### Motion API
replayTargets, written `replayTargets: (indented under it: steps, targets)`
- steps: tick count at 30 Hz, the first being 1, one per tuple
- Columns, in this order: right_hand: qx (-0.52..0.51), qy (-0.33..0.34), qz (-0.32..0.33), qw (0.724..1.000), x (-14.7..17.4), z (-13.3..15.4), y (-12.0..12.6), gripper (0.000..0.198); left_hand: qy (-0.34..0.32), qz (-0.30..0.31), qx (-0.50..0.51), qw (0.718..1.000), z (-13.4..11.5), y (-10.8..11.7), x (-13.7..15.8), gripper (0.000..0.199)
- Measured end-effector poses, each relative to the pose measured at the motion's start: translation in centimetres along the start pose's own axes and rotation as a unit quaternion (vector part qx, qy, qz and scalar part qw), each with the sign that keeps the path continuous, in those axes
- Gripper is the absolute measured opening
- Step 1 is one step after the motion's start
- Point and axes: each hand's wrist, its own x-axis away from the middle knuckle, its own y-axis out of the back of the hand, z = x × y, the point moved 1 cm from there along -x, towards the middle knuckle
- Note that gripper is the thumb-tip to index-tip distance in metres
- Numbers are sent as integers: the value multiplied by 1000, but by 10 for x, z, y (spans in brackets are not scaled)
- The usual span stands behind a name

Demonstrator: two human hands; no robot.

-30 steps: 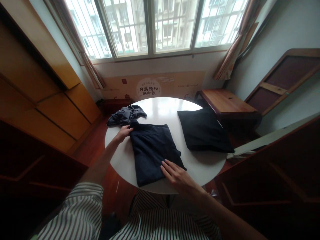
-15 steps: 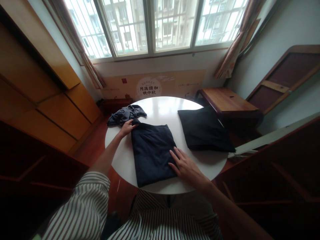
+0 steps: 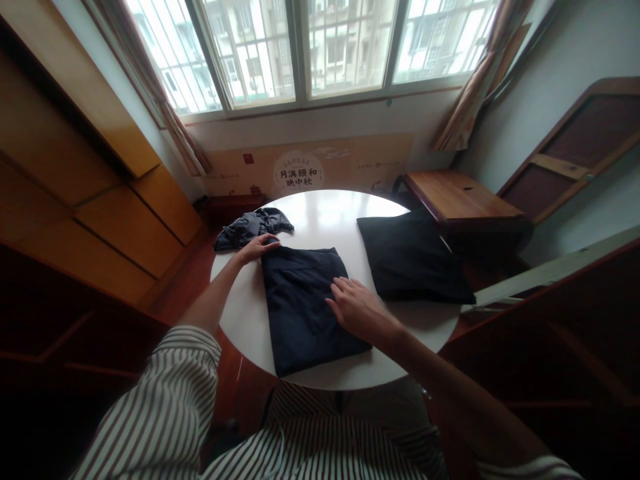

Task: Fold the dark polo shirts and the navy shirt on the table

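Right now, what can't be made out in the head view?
Head view:
Whether the left hand pinches or touches the navy cloth: the hand covers the corner.
Under the right hand: its own back hides the palm.
Small print on the poster: too tiny and blurred.
Cabinet: cut off by left edge.

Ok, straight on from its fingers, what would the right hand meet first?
Beyond the navy cloth just under it, the right hand would probably meet the left hand, at the cloth's far left corner; heights are unclear.
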Motion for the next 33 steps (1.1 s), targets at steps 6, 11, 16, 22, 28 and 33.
replayTargets:
  steps: [6,11,16,22,28,33]
  targets:
    - [-21,-87,85,992,-66,-24,-39,63,18,-52,-68,996,9,-1,-10,56]
    - [-42,-129,75,988,-72,-39,-66,66,-51,-113,-256,959,-7,-16,-7,30]
    - [-35,-115,49,992,-69,-37,-67,66,-182,-21,-394,900,-19,-65,13,41]
    - [-21,-63,67,996,-49,-37,-61,70,-114,45,-452,883,1,-79,4,50]
    - [-24,-26,63,997,12,-32,-53,78,-98,50,-439,892,2,-72,-10,49]
    - [-14,10,40,999,54,-23,-38,72,-91,41,-450,887,3,-76,-10,51]
